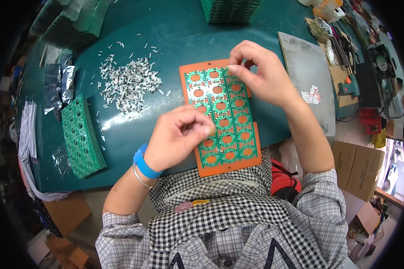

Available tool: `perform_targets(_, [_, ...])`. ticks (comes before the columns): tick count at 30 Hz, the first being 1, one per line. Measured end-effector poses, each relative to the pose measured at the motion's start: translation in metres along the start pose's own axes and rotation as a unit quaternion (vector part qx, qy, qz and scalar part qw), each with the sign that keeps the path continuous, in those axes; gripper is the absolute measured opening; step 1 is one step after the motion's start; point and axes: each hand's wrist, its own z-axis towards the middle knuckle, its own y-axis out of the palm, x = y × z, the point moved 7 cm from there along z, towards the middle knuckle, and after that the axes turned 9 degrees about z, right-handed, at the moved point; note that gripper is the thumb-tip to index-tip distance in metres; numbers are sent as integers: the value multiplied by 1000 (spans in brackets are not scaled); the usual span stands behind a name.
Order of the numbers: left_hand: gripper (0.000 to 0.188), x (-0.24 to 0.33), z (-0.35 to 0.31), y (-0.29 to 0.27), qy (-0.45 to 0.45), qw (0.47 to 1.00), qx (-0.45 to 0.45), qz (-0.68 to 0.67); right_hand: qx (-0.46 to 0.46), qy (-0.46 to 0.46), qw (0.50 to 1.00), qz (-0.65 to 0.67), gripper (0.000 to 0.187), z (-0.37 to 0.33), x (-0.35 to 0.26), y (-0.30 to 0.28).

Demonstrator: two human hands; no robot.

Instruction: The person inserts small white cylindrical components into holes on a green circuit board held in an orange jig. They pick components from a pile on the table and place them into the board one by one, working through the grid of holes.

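A green circuit board panel (232, 114) with rows of oval openings lies on an orange fixture plate (205, 171) at the table's front edge. My left hand (177, 136), a blue band at its wrist, is closed in a pinch over the panel's left side. Whatever is between those fingertips is too small to make out. At the panel's far right corner, my right hand (265, 74) pinches thumb and forefinger together, and what they grip is hidden. Left of the panel spreads a loose pile of small whitish parts (128, 85).
A stack of green panels (81, 139) stands at the left, with silver bags (52, 87) and bundled white wires (28, 130) beside it. More panels are stacked at the far edge (231, 10). A grey plate (303, 62) lies right, near tools and a cardboard box (366, 170).
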Motion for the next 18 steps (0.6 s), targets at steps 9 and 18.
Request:
perform_targets(9, [12,32,-14,44,115,923,-92,355,23,31,998,-54,9,-8,46,-13])
perform_targets(18, [10,35,-11,51,104,906,-61,405,26,3,997,-75,8,1,51,-10])
